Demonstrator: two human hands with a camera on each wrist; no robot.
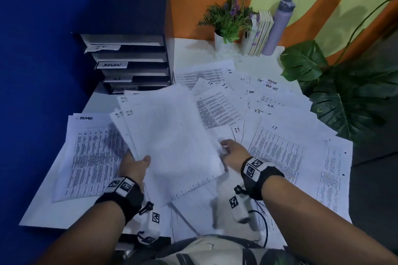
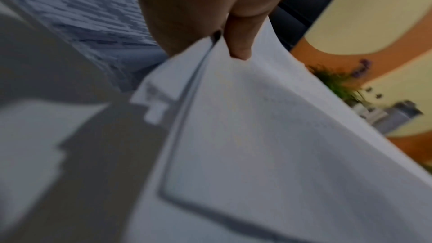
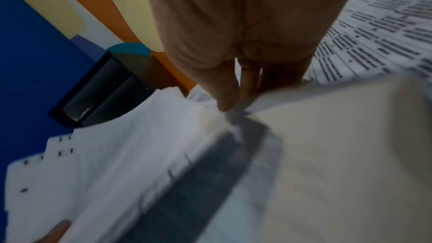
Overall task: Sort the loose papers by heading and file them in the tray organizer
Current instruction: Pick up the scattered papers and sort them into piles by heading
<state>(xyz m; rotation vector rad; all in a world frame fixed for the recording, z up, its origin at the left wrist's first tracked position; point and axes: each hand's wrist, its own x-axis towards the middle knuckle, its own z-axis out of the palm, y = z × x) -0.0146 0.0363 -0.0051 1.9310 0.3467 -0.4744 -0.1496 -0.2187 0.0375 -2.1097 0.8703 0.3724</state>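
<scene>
You hold a fanned stack (image 1: 172, 135) of sheets above the desk (image 1: 53, 211), between both hands. Your left hand (image 1: 134, 166) pinches its near-left edge, thumb on top and the other digits under it; the left wrist view shows the sheets splaying apart just past that thumb. Your right hand (image 1: 233, 153) pinches the right edge, thumb and fingers closed on the paper.

The main risk sits beyond your left grip: the far corners are staggered, so the sheets are not squared. If you loosen either pinch, the lower sheets could slide out and drop onto the loose papers (image 1: 269, 101) spread past your right hand, mixing sorted with unsorted. The headings there read IT, ADMIN, H.R. and what looks like TASK LIST, so a fallen sheet would need re-reading.

The stack's top face shows no heading I can read; the marks on its far-left corners are too blurred. Misfiling is a real chance if you do not check them.

The organizer (image 1: 129, 60) stands beyond your left hand, its slots narrow. An unsquared stack would likely catch on a slot edge and crumple. The ADMIN sheet (image 1: 90, 155) lies under your left wrist; dragging the stack low could sweep it off.
</scene>
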